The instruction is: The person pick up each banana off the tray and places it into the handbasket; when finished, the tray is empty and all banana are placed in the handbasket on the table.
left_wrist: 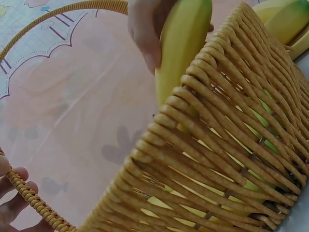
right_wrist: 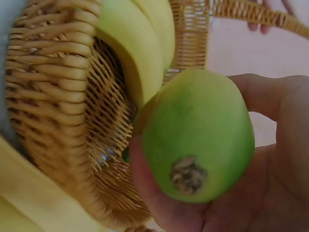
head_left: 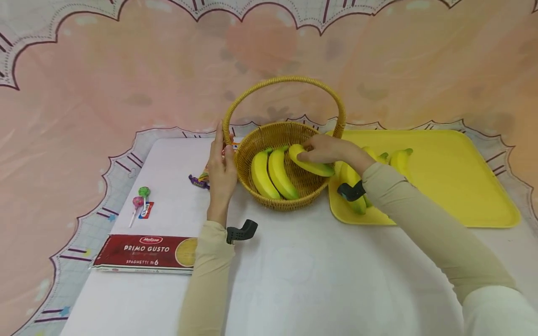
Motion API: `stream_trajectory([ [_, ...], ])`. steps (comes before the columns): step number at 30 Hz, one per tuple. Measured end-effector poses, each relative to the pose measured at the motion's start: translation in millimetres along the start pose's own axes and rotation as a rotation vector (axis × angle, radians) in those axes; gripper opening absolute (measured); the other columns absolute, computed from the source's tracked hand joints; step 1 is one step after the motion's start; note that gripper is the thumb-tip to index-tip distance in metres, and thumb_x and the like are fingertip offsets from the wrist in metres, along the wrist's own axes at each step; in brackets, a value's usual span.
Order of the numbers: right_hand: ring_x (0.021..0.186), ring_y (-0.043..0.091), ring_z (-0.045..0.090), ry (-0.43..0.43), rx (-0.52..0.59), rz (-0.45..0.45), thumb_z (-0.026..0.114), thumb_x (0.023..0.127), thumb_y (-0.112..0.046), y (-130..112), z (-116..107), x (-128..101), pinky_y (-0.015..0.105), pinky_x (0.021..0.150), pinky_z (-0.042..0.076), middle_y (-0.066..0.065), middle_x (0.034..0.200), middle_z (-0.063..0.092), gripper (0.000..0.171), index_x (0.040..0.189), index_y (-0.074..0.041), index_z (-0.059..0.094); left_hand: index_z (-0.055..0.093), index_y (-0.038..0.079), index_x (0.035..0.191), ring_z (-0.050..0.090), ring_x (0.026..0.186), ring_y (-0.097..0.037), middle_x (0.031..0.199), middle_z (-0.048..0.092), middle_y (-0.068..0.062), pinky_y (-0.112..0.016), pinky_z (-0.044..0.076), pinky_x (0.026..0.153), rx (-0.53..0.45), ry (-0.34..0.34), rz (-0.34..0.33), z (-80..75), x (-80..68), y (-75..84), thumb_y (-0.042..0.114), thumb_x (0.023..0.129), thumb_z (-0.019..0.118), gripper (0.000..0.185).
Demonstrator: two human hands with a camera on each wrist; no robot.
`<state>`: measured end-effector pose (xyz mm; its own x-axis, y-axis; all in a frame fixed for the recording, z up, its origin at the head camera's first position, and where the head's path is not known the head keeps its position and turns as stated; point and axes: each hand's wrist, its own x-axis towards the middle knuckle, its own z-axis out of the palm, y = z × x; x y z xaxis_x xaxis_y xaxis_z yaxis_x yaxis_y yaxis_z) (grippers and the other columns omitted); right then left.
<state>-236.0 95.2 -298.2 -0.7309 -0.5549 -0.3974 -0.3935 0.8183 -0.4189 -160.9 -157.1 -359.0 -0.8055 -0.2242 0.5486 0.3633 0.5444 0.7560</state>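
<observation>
My right hand (head_left: 329,150) grips a yellow banana (head_left: 313,165) with green ends over the right side of a wicker basket (head_left: 286,204). In the right wrist view the green tip of this held banana (right_wrist: 198,130) faces the camera, with fingers and thumb around it. Two more bananas (head_left: 269,175) lie side by side inside the basket. At the basket's left, my left hand (head_left: 222,175) holds the lower end of the arched handle (head_left: 286,79). The left wrist view shows fingertips (left_wrist: 30,187) coming past that handle.
A yellow tray (head_left: 454,186) at right bears several bananas (head_left: 350,175), partly behind my right arm. Left of the basket lie wrapped sweets (head_left: 201,181), partly hidden. Further left are two lollipops (head_left: 140,197), a small red-and-blue packet (head_left: 146,210) and a spaghetti pack (head_left: 145,253).
</observation>
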Motion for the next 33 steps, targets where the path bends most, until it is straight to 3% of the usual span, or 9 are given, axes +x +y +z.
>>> stream_trajectory([
  [8,0.124,0.031,0.046,-0.124,0.057,0.107,0.043,0.092,-0.039,-9.3,2.9,24.2,0.043,0.098,0.044,0.017,0.15,0.032,0.067,0.146,-0.001,0.028,0.027,0.02,0.15,0.054,0.104,-0.022,0.128,0.054,-0.013,-0.036,0.045,0.083,-0.01,-0.009,-0.024,-1.1,-2.7,0.3,0.018,0.102,0.037,0.049],
  [15,0.093,0.024,0.063,-0.214,0.17,0.184,0.051,0.089,-0.033,-17.6,13.4,40.7,0.034,0.079,0.055,0.016,0.147,0.033,0.085,0.151,-0.003,0.002,0.027,0.024,0.15,0.054,0.111,-0.022,0.127,0.055,-0.011,-0.038,0.046,0.085,-0.006,0.0,-0.004,0.2,-3.1,-1.5,0.019,0.102,0.038,0.049],
  [20,0.089,0.022,0.065,-0.257,0.216,0.238,0.055,0.09,-0.032,-21.9,17.8,49.2,0.032,0.077,0.055,0.017,0.155,0.02,0.094,0.15,-0.006,-0.012,0.027,0.025,0.15,0.054,0.112,-0.022,0.127,0.056,-0.011,-0.038,0.046,0.086,-0.015,0.005,0.004,1.4,-2.3,-0.7,0.018,0.102,0.038,0.05],
  [23,0.094,0.024,0.065,-0.267,0.201,0.248,0.053,0.092,-0.034,-23.5,18.8,52.7,0.033,0.078,0.055,0.016,0.158,0.008,0.094,0.15,-0.006,-0.015,0.028,0.023,0.15,0.054,0.112,-0.022,0.127,0.056,-0.011,-0.039,0.046,0.087,-0.018,0.005,0.004,0.9,-1.2,0.3,0.019,0.102,0.038,0.049],
  [25,0.107,0.025,0.061,-0.261,0.186,0.247,0.05,0.093,-0.035,-23.6,19.1,53.8,0.034,0.083,0.054,0.015,0.16,0.0,0.091,0.15,-0.006,-0.016,0.027,0.024,0.15,0.054,0.112,-0.022,0.127,0.055,-0.012,-0.039,0.045,0.088,-0.022,0.002,0.001,0.7,-0.6,1.2,0.019,0.102,0.038,0.049],
  [28,0.136,0.028,0.037,-0.225,0.11,0.224,0.044,0.095,-0.04,-22.7,19.1,52.4,0.037,0.107,0.038,0.014,0.16,-0.004,0.087,0.15,-0.004,-0.012,0.027,0.024,0.15,0.053,0.111,-0.022,0.128,0.054,-0.012,-0.04,0.046,0.088,-0.027,-0.006,-0.005,0.5,0.1,2.2,0.019,0.102,0.038,0.05],
  [31,0.147,0.028,0.009,-0.182,0.049,0.185,0.041,0.096,-0.042,-20.5,19.8,48.8,0.039,0.118,0.016,0.015,0.16,-0.001,0.083,0.151,-0.001,-0.006,0.027,0.025,0.15,0.052,0.108,-0.022,0.129,0.053,-0.012,-0.042,0.046,0.086,-0.026,-0.011,-0.015,-0.2,-0.1,3.3,0.018,0.102,0.038,0.05],
  [32,0.147,0.029,0.009,-0.168,0.039,0.172,0.04,0.096,-0.043,-19.1,20.4,46.9,0.039,0.119,0.013,0.015,0.16,0.001,0.082,0.151,-0.001,-0.004,0.027,0.025,0.15,0.052,0.107,-0.022,0.128,0.053,-0.012,-0.042,0.046,0.085,-0.024,-0.011,-0.017,-0.5,-0.3,3.5,0.018,0.102,0.038,0.05],
  [33,0.145,0.03,0.018,-0.155,0.051,0.163,0.039,0.096,-0.043,-17.4,21.3,45.1,0.041,0.117,0.019,0.016,0.159,0.003,0.081,0.151,-0.002,-0.004,0.027,0.025,0.15,0.052,0.106,-0.023,0.129,0.053,-0.013,-0.042,0.046,0.084,-0.023,-0.013,-0.019,-0.8,-0.2,3.5,0.018,0.102,0.038,0.05],
])
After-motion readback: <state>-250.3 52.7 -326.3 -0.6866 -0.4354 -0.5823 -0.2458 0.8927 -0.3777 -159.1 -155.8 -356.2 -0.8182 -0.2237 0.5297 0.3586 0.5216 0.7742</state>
